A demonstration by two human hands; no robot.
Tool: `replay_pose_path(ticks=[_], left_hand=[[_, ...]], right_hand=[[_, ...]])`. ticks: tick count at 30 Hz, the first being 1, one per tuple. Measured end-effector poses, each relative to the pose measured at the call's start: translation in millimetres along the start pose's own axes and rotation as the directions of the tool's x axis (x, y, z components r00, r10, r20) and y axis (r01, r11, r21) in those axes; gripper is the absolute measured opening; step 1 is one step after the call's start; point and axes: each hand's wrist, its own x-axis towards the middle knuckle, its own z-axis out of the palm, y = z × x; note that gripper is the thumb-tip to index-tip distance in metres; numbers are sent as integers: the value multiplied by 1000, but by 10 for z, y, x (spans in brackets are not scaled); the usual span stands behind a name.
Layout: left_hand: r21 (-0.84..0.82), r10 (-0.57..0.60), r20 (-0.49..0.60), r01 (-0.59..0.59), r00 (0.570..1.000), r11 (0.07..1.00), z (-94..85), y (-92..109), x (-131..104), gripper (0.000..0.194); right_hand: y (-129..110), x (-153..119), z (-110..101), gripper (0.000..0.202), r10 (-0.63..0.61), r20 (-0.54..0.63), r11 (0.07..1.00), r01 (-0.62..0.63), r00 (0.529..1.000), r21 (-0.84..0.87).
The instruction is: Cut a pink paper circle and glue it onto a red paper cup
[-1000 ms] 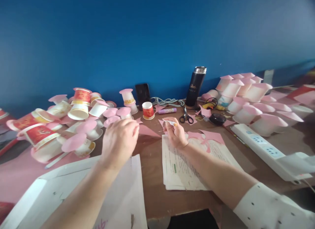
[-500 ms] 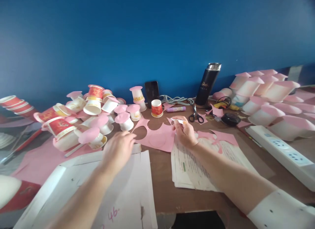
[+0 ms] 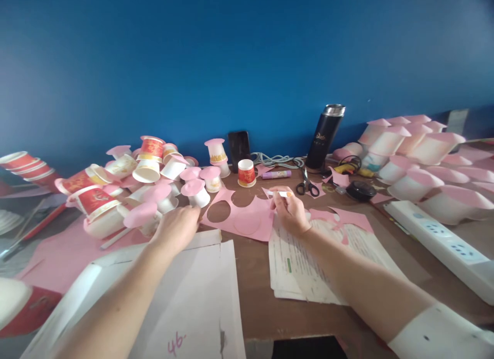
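My right hand [image 3: 290, 212] is closed around a short white stick with an orange mark [image 3: 284, 194], level over the right edge of a cut pink sheet of paper [image 3: 250, 215]. Round holes and a faint drawn circle show in that sheet. My left hand [image 3: 179, 227] is at the sheet's left edge, its fingers curled together; what they hold, if anything, is hidden. Just beyond them stands an upturned paper cup with a pink disc on it [image 3: 195, 191]. A red and white paper cup [image 3: 246, 172] stands upright behind the sheet.
Many paper cups with pink discs crowd the left, and pink-topped cups [image 3: 436, 142] the right. Black scissors [image 3: 306, 186], a purple glue stick [image 3: 276, 174], a black flask [image 3: 326, 137], a phone [image 3: 239, 149], a power strip [image 3: 440, 240], printed papers [image 3: 309, 276] and a white box [image 3: 200, 292] lie around.
My left hand has moved left and slightly down, its fingers curling in from a looser pose. My right hand keeps the white stick, now lying more level, in about the same place.
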Motion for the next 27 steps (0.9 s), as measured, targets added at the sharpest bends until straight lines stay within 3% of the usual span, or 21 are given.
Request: replay_pose_path(ticks=[2,4,5,6,8,10,11,13,19,22,27], left_hand=[[-72,-25,-118,17,993,997,-53,134,7,16],[-345,-64,-214,-14,975,938,-70,341,76,23],[-521,-69,-212,-53,975,852,-59,461,137,25],[-698,-66,-161,-66,985,713,-34,583,213,24],[-945,-124,3,43,992,323,53,809,391,23],[-985,-144,172,166,974,-57,174,973,557,18],[-963,-143,219,191,965,-189,241,1024,622,17],[-914,-130,256,196,958,-356,377,1066,703,20],[-879,-91,222,159,971,-449,663,966,741,29],[-867,-68,241,183,968,-463,706,968,758,28],[-862,-76,276,212,958,-460,708,1027,765,23]], right_hand=[[15,3,13,29,-7,-2,1000,7,1000,12],[21,13,23,29,-49,-39,998,50,998,30],[19,20,24,28,-84,-68,996,86,994,28],[13,28,20,27,-124,-99,992,126,987,19],[-10,43,-2,25,-201,-135,979,202,970,-13],[-41,50,-35,24,-249,-135,969,247,959,-31],[-57,50,-51,23,-257,-130,966,255,958,-32],[-82,41,-73,21,-248,-112,969,247,962,-24],[-106,-6,-48,21,-106,-60,992,110,993,62],[-102,-20,-34,23,-24,-17,996,26,1000,87],[-88,-31,-36,24,-3,9,994,2,1000,112]])
